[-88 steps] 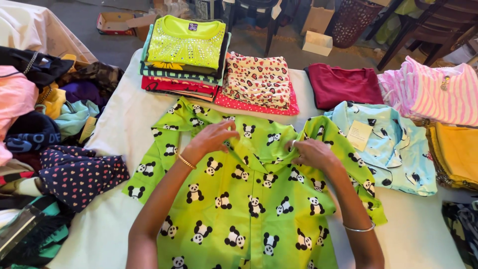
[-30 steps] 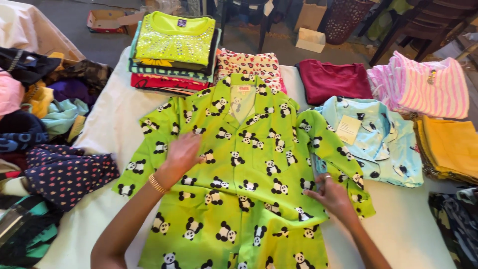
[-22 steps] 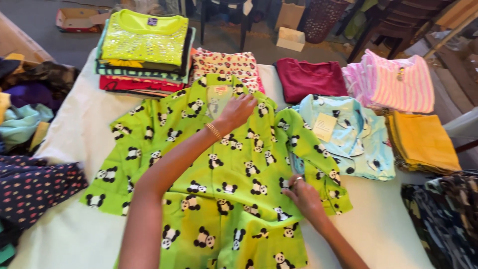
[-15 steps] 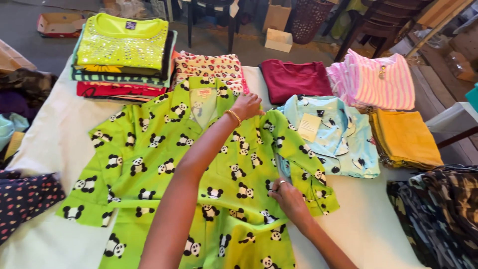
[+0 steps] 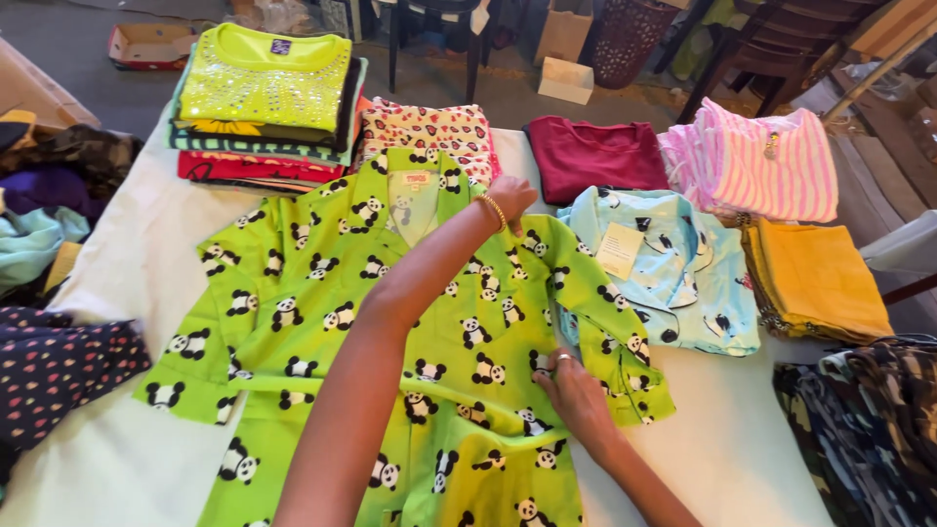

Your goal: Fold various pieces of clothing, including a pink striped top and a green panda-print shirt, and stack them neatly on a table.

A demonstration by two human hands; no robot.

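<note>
I log one lime-green panda-print cotton shirt (image 5: 390, 351), spread flat on the white-sheeted table (image 5: 117, 459), left hand (image 5: 509, 195) pinching its shoulder, right hand (image 5: 576, 390) pressed flat on its sleeve.

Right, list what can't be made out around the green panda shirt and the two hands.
- Head view: the shirt hem is cut off by the bottom edge.
- The left forearm lies across the shirt's front and hides the part beneath it.
- Left hand: fingertips curl into the cloth at the shoulder, so the grip is unclear.
- Right hand: fingers tuck into the sleeve fold, partly hidden.
- Tag on the blue shirt: print too small.
</note>
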